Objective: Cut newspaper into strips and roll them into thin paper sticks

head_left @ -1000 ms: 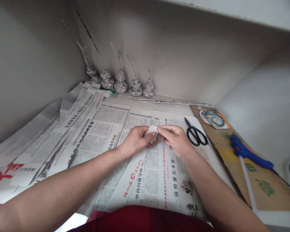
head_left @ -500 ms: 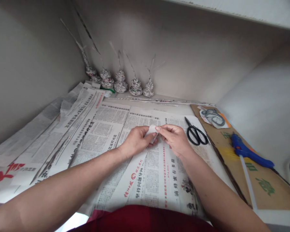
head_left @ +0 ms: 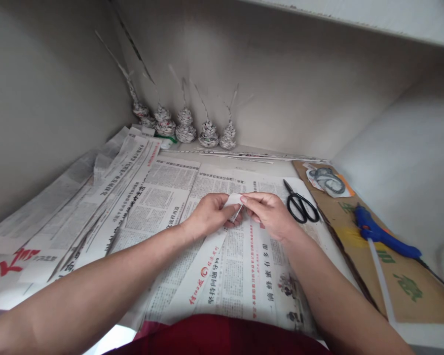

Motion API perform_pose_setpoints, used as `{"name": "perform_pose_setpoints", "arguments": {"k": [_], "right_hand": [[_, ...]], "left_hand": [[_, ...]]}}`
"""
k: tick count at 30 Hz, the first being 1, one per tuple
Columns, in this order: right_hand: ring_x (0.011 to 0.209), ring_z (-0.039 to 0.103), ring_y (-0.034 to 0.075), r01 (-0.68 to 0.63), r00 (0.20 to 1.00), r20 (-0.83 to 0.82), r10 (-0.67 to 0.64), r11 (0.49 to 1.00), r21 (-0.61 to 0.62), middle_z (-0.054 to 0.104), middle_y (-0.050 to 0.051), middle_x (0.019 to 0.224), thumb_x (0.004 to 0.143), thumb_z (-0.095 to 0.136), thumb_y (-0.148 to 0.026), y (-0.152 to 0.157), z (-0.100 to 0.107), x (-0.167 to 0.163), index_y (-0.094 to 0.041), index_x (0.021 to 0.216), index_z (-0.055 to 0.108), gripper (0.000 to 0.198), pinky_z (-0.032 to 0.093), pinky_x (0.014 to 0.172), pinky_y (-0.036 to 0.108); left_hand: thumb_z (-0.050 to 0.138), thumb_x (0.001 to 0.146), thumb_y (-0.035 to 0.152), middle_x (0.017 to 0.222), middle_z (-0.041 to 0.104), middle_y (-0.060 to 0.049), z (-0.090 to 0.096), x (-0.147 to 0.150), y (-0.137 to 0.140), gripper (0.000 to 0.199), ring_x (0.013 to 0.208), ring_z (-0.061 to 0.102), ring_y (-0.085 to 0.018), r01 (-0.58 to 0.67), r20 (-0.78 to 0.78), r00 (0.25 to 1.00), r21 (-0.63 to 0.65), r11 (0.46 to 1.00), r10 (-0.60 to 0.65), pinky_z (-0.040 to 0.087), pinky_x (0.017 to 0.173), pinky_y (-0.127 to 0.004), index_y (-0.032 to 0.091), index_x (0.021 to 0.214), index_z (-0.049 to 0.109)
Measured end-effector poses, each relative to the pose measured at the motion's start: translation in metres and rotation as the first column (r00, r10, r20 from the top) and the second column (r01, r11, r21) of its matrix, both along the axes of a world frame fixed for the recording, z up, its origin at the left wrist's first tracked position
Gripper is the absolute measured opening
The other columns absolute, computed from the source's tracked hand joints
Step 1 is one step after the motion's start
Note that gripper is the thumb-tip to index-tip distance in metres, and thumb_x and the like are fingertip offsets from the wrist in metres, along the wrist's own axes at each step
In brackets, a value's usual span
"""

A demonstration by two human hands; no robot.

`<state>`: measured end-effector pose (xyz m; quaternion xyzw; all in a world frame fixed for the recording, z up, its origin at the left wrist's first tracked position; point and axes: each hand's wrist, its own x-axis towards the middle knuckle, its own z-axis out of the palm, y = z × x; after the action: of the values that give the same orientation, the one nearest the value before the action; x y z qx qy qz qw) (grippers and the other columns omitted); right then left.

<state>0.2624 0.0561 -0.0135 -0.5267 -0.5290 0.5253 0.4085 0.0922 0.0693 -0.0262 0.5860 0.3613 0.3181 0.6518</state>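
Observation:
Between my two hands is the pale end of a newspaper strip (head_left: 234, 199), pinched at its left side by my left hand (head_left: 211, 215). The thumb of that hand lies over the paper and the other fingers are behind it. My right hand (head_left: 268, 209) grips the strip's right edge between thumb and fingertips. Below the hands the same strip seems to run down toward me, over the printed newspaper sheets (head_left: 237, 276); where it parts from them I cannot tell. Black-handled scissors (head_left: 299, 203) lie just right of my right hand.
Several woven paper gourd shapes (head_left: 185, 129) stand along the back wall. Thin rolled paper sticks (head_left: 244, 155) lie before them. More newspaper strips (head_left: 85, 197) cover the left. At right, a blue glue gun (head_left: 381, 234) with a white stick rests on cardboard (head_left: 399, 296), its cable trailing right.
The paper between my fingers has tilted slightly and shows a little more of its pale face. Both hands keep nearly the same place and grip.

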Motion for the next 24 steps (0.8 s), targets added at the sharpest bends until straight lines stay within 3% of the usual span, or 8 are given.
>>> {"name": "perform_pose_setpoints", "arguments": {"k": [6,20,24], "right_hand": [[0.044,0.036,0.006,0.014,1.0,-0.018,-0.014,1.0,0.009,0.053,-0.004,0.055,0.078,0.067,-0.039,0.002,-0.002,0.001,-0.016,0.092,0.074,0.028,0.026,0.041,0.022],[0.039,0.033,0.005,0.137,0.986,-0.102,-0.133,0.99,0.036,0.048,-0.006,0.048,0.067,0.077,-0.042,0.002,-0.007,-0.006,-0.017,0.064,0.065,0.028,0.024,0.038,0.023],[0.046,0.039,0.007,0.124,0.988,-0.099,-0.119,0.991,0.044,0.051,-0.004,0.053,0.073,0.071,-0.048,0.005,-0.009,0.003,-0.017,0.077,0.07,0.031,0.023,0.04,0.022]], "left_hand": [[0.058,0.085,0.036,0.074,0.063,-0.004,0.004,0.001,0.0,0.026,0.071,0.061,-0.013,0.024,0.048,0.999,-0.063,0.998,-0.021,0.054,0.068,-0.027,0.011,0.085,0.065],[0.059,0.085,0.038,0.079,0.064,-0.005,0.001,0.002,-0.002,0.028,0.075,0.061,-0.014,0.01,0.044,0.999,-0.024,1.0,-0.009,0.055,0.072,-0.031,0.012,0.084,0.065],[0.06,0.085,0.038,0.075,0.065,-0.005,0.006,0.002,-0.001,0.028,0.07,0.062,-0.013,-0.016,0.066,0.998,-0.088,0.996,0.022,0.054,0.065,-0.027,0.011,0.089,0.065]]}}
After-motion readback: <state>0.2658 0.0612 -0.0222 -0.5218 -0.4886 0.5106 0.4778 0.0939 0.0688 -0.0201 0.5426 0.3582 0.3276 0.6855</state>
